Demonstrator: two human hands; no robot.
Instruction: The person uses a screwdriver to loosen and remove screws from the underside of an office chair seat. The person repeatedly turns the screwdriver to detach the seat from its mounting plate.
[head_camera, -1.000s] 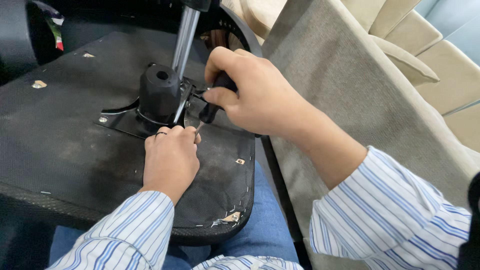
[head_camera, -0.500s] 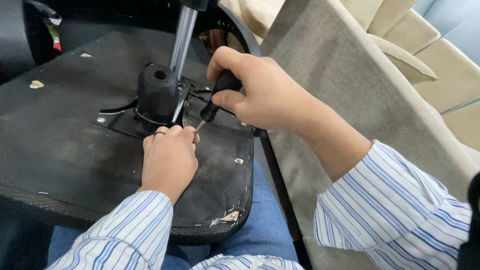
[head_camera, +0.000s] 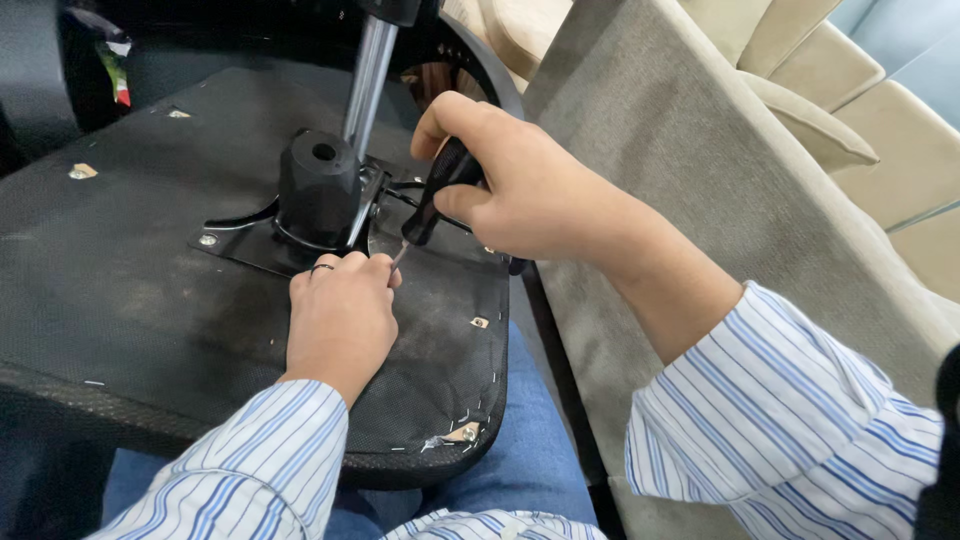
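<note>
An upturned chair seat (head_camera: 150, 300) covered in black fabric lies across my lap. A black metal plate (head_camera: 240, 240) with a black socket (head_camera: 318, 185) and a chrome column (head_camera: 370, 75) is fixed at its middle. My right hand (head_camera: 520, 180) is shut on a screwdriver (head_camera: 440, 195) with a black handle, its thin shaft angled down toward the plate's near corner. My left hand (head_camera: 340, 315), with a ring on one finger, rests on the fabric with its fingertips pinched around the shaft's tip. The screw under the tip is hidden.
A screw head (head_camera: 207, 240) shows on the plate's left corner. A grey upholstered panel (head_camera: 700, 180) stands close on the right, with beige cushions (head_camera: 800, 110) behind it. Staples and torn fabric (head_camera: 450, 435) line the seat's near edge.
My right hand has turned on the screwdriver handle, so that more of the handle shows between its fingers. The left hand has stayed at the shaft's tip.
</note>
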